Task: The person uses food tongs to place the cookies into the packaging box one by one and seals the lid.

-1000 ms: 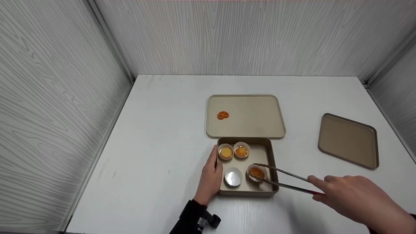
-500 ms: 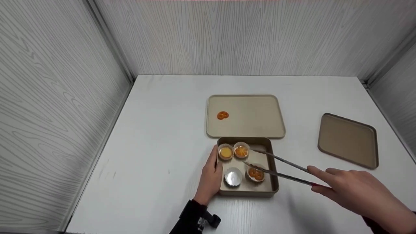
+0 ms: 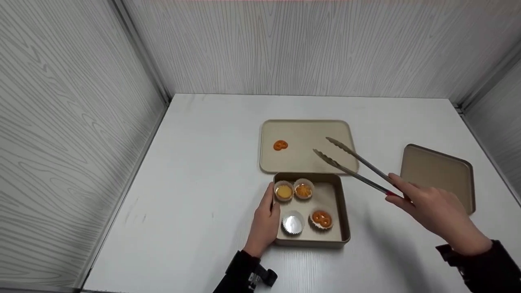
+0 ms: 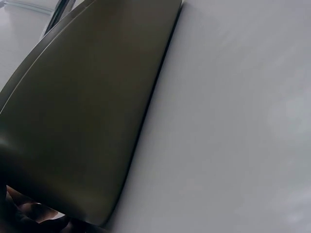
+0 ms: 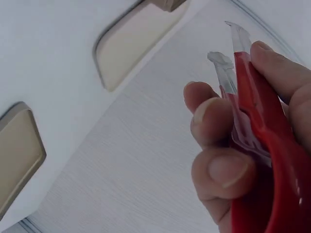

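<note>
Two bare hands at work on a white table (image 3: 183,195). Left hand (image 3: 263,226) holds the left wall of a deep square baking pan (image 3: 325,199): fingers along the outside, thumb bent at the rim; left wrist view is mostly the pan's dark outer wall, with the fingers too dark there to make out. Right hand (image 3: 431,205) grips metal tongs (image 3: 358,176) by their red handles (image 5: 257,116), fingers curled round. Tong arms spread, scalloped tips apart, seen over the beige rectangular tray (image 3: 297,160); exact height of tips above it can't be told.

Pan has four fluted baking cups. Far left: cup with yellow round filling (image 3: 284,191). Just beside it, cup with orange citrus-slice topping (image 3: 303,190). Near left: silvery-bottomed cup (image 3: 292,224). Near right: cup with orange pretzel-shaped topping (image 3: 321,219), well apart from the far pair.

Beige tray is directly behind the pan; one orange pretzel-shaped piece (image 3: 281,145) lies on its left part. Brown tray (image 3: 435,171) sits at the right, set at an angle, partly hidden behind the right hand. Dark sleeves on both arms, black strap device (image 3: 260,276) at left wrist. Grey wood-grain panels (image 3: 285,49) enclose back and sides.
</note>
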Motion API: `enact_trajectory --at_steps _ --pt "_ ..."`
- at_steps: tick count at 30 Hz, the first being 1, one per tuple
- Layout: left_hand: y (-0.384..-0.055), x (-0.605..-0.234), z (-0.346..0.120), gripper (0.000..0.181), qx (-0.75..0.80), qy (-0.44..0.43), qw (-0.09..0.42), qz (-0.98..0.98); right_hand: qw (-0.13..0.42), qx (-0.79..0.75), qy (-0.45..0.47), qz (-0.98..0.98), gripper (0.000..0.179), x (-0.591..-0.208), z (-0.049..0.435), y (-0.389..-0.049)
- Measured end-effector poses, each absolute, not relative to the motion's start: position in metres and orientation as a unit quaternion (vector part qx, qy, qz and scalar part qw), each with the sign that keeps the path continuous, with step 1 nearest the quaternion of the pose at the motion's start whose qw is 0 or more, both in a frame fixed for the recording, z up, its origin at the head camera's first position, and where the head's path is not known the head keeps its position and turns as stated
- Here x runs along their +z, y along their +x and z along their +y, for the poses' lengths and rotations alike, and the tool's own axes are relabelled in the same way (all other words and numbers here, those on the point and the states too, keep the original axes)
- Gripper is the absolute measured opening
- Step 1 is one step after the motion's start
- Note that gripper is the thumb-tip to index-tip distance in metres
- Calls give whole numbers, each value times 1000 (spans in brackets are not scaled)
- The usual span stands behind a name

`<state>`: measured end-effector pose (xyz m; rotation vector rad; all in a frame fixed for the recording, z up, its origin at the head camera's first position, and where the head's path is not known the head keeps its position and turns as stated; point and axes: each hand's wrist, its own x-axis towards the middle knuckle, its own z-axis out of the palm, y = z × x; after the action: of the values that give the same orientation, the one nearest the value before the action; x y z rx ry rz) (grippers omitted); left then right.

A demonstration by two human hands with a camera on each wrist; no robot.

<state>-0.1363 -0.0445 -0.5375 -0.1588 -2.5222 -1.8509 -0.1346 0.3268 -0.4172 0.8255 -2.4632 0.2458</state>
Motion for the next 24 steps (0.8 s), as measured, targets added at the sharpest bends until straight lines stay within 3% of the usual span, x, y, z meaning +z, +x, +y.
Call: enact_trajectory --at_steps 5,9,24 --pt "-135 -536 -44 59 -590 -50 2 -806 209 93 265 -937 45 -427 327 -149" --pt "-135 -535 -44 59 -592 -47 3 -805 173 91 255 -947 46 -433 321 -163" --pt "-135 -536 -45 59 -580 -55 7 -813 65 112 272 -953 21 -444 291 -213"
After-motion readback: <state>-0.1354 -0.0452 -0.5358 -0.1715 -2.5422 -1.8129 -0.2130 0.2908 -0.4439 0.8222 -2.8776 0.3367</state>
